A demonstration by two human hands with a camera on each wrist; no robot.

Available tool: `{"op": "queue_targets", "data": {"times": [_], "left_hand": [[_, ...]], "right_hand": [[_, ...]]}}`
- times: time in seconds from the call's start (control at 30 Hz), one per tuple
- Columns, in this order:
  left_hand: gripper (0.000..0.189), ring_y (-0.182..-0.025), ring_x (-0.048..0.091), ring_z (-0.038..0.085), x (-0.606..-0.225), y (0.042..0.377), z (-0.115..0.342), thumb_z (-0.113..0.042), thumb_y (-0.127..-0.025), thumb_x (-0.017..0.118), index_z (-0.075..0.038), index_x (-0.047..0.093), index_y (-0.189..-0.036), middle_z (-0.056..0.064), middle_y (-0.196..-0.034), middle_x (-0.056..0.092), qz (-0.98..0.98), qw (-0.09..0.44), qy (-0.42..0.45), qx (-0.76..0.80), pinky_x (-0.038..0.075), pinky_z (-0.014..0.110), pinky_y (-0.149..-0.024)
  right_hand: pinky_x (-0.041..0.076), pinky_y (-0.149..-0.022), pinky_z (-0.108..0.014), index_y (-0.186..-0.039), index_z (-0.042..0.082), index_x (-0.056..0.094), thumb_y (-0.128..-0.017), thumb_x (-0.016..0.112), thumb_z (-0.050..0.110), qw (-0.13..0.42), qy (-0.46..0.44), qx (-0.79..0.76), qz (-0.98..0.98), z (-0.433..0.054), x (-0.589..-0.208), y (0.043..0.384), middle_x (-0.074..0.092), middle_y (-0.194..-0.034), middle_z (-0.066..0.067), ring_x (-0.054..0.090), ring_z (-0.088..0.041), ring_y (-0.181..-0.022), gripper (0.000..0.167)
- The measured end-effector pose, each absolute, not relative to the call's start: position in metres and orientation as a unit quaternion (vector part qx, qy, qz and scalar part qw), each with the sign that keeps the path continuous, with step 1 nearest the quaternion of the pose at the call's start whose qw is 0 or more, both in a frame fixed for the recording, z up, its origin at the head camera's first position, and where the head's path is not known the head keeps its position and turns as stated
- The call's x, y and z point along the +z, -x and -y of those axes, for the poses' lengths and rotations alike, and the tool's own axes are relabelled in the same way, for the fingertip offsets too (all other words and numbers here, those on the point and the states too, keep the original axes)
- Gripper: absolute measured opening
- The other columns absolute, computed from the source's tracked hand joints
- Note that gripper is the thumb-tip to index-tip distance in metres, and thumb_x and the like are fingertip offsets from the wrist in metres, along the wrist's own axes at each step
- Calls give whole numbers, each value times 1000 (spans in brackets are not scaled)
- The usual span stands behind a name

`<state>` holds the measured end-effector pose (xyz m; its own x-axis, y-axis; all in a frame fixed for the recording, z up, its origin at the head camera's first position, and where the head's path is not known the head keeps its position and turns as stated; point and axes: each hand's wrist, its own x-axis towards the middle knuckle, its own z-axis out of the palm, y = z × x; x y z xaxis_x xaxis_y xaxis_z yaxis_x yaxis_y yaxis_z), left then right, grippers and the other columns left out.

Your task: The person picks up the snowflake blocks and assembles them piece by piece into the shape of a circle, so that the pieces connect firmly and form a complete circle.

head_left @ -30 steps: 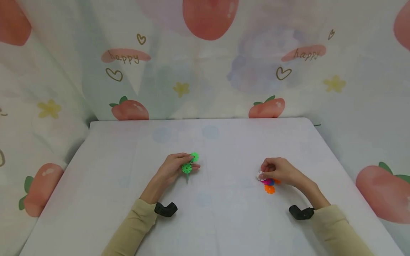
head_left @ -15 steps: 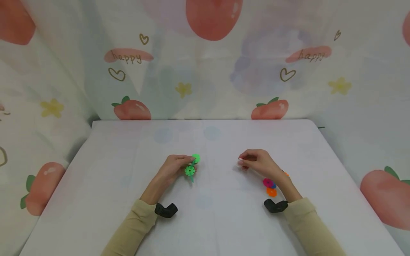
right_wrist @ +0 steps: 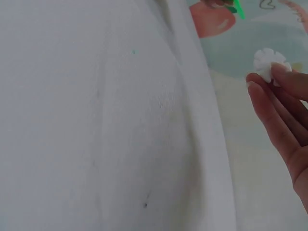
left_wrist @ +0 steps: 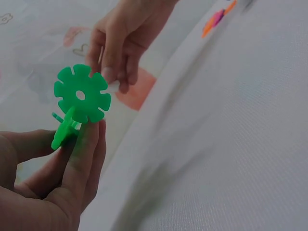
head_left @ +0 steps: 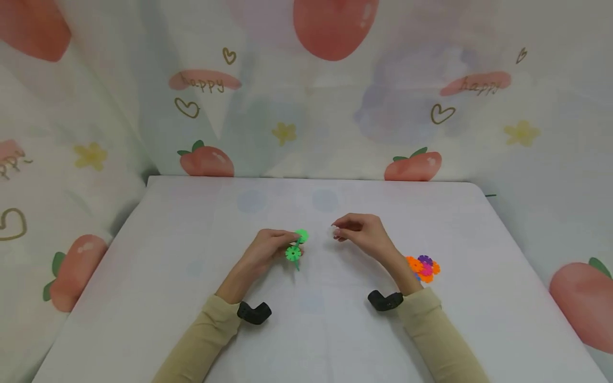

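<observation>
My left hand [head_left: 268, 251] pinches a small assembly of green notched plastic discs [head_left: 293, 254] above the middle of the table. In the left wrist view, one round green disc [left_wrist: 91, 101] with a hole at its centre faces the camera, joined to another seen nearly edge-on between thumb and fingers. Just to the right, my right hand [head_left: 366, 234] pinches a white notched disc [right_wrist: 263, 61] between thumb and fingertips. The white disc and the green pieces are apart. The fingers partly cover both.
Several orange, pink, purple and blue notched discs [head_left: 425, 269] lie heaped on the white-covered table [head_left: 325, 330], beside my right forearm. A patterned cloth [head_left: 325, 117] hangs behind the table. Black wrist devices [head_left: 255, 313] sit at both cuffs.
My right hand has lifted the white disc from the coloured heap and carried it left, close to the green pieces. My left hand keeps its hold; the head view has shifted slightly.
</observation>
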<state>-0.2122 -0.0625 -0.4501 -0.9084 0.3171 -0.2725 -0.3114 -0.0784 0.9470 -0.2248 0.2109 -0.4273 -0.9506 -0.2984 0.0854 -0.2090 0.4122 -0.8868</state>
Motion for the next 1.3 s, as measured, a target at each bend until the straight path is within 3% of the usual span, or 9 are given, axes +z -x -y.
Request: {"op": "queue_targets", "data": {"times": [0.1,0.33,0.57,0.77,1.03,1.17,1.3], "left_hand": [[30,-84,77,17,-450,212,60,-13,-100,67,10,71,-119,17,-109,73,-647,219,-4,731,60,23,-81],[31,-84,77,16,-450,211,56,-16,-102,64,9,71,-119,20,-111,73,-651,229,-16,723,60,23,-81],[32,-79,76,15,-450,210,58,-17,-101,66,9,72,-117,25,-106,74,-661,233,-22,713,58,22,-76],[30,-79,77,17,-449,211,58,-15,-100,65,9,73,-116,26,-106,74,-657,228,-12,718,59,23,-74],[30,-80,77,17,-448,210,57,-12,-101,64,12,71,-118,19,-105,75,-653,232,-14,721,59,22,-75],[30,-78,77,15,-447,209,56,-12,-101,63,12,71,-118,19,-106,75,-650,234,-16,722,60,22,-74],[30,-77,76,16,-448,210,56,-12,-100,64,11,71,-117,23,-106,75,-648,238,-12,724,59,23,-73]], "right_hand": [[63,-82,-44,-105,3,78,-91,78,9,36,160,-534,-829,-201,-426,224,78,-94,-15,76,-35,-85,15],[63,-81,-38,-99,8,79,-90,80,10,28,162,-541,-825,-188,-428,219,78,-92,-7,77,-32,-84,10],[61,-83,-52,-98,6,80,-90,79,6,35,187,-551,-813,-185,-431,222,78,-92,-10,76,-38,-86,8],[63,-80,-38,-98,5,80,-89,79,5,31,196,-546,-814,-185,-429,224,78,-92,-10,76,-35,-85,9],[61,-77,-26,-97,9,81,-88,81,7,26,210,-535,-818,-184,-427,225,79,-93,-6,76,-15,-82,9],[61,-77,-24,-96,10,82,-87,82,7,13,215,-526,-823,-185,-427,225,79,-92,-6,75,-13,-80,9],[60,-76,-24,-96,10,82,-87,82,6,18,209,-529,-823,-187,-428,224,79,-91,-6,76,-18,-81,10]]}}
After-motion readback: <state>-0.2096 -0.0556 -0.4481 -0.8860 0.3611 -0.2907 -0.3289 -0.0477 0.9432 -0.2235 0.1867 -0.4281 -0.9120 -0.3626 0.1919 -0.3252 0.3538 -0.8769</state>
